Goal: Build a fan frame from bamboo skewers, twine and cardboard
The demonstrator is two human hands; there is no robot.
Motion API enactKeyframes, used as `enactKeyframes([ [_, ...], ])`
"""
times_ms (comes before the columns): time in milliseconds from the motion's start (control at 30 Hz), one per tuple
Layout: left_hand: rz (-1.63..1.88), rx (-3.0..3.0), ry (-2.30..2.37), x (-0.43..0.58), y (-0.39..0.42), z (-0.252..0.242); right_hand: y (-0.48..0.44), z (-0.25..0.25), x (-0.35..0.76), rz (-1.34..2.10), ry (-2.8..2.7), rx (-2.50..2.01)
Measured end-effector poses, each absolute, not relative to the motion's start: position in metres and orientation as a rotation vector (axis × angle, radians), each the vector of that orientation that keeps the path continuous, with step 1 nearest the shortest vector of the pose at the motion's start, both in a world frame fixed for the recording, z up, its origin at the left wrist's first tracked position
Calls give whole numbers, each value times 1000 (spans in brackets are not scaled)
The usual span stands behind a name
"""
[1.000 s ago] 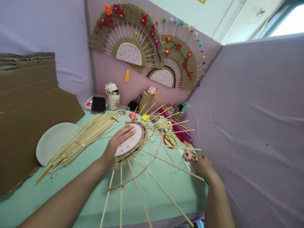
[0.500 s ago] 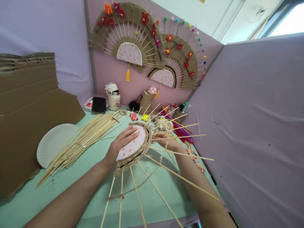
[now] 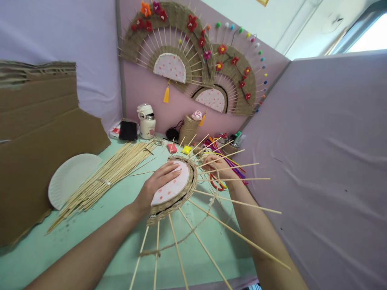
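Observation:
A half-round woven fan (image 3: pixel 173 191) with a white, pink-dotted centre and a twine rim is in front of me, its thin wooden sticks (image 3: pixel 238 204) radiating outward. My left hand (image 3: pixel 157 183) holds it by the straight side, fingers flat over the dotted centre, thumb hidden. Beyond the rim, among the upper right sticks, my right hand (image 3: pixel 220 166) has its fingers pinched on a strand of twine (image 3: pixel 188 237). That strand is knotted near the lower left sticks and runs in a loose arc across the others up to this hand.
A bundle of sticks (image 3: pixel 104 177) lies left, partly over a paper plate (image 3: pixel 65 171), near torn cardboard (image 3: pixel 51 141). Red-handled scissors (image 3: pixel 215 186) and coloured pipe cleaners (image 3: pixel 238 167) are by my right hand. A bottle (image 3: pixel 147 124) and twine roll (image 3: pixel 188 131) stand behind; decorated fans (image 3: pixel 178 44) hang above.
My right hand has moved up and away from the rim, drawing the twine along the upper right sticks. The scissors are now uncovered. My left hand keeps its place on the fan.

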State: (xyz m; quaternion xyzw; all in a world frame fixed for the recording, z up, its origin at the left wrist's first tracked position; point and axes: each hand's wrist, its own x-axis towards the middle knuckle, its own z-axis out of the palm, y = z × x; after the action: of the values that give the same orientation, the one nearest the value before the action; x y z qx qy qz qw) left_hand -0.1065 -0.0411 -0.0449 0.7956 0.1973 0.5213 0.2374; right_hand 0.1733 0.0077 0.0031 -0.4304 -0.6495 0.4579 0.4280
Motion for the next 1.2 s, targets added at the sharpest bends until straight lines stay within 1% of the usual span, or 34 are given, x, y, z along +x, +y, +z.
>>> enactKeyframes([
  [100,1430,2185,533,-107,-41,-45,8,7,174,1121,-1563,-1037],
  [267,1463,2173,530,-106,-40,-45,7,12,178,1116,-1508,-1106],
  [533,1474,2188,524,-105,-40,-47,4,16,182,1092,-1514,-1120],
  [1200,1412,2206,531,-106,-39,-49,9,23,184,1063,-1463,-1169],
])
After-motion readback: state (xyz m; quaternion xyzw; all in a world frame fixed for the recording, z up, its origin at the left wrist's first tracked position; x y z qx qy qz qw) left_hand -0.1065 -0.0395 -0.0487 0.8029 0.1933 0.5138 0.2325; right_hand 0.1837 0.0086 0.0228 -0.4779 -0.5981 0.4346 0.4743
